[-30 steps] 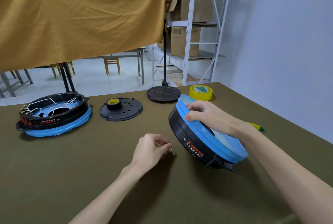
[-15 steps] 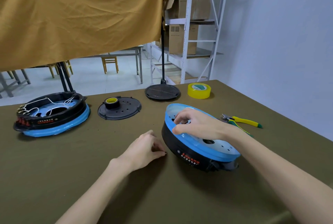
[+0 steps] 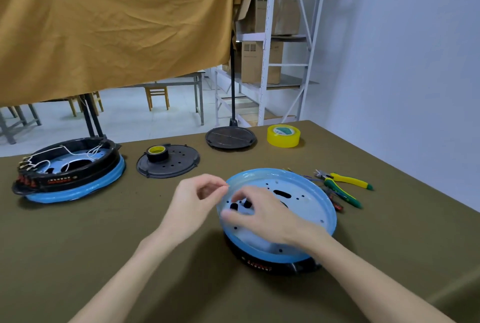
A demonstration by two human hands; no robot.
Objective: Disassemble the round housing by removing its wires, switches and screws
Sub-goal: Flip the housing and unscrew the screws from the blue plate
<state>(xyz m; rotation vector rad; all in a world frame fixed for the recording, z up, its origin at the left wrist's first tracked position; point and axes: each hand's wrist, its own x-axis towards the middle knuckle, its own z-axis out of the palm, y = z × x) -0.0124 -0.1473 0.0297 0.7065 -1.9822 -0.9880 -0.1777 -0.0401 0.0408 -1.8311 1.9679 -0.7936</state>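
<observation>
The round housing lies flat on the table in front of me, pale blue plate up, with its black body and red label facing me. Several holes and slots show in the plate. My right hand reaches over the plate with bent, blurred fingertips down on it near the black slots. My left hand hovers at the housing's left rim with fingers curled and thumb close to the index finger. Whether it pinches anything is too small to tell.
A second housing with white wires and red switches sits far left. A black perforated lid carries a black tape roll. Behind are a round black stand base and yellow tape. Yellow-green pliers and loose wires lie right.
The housing went from tilted on edge to lying flat, blue side up. My right hand moved from its rim onto the plate. My left hand dropped to the table, then rose to the rim.
</observation>
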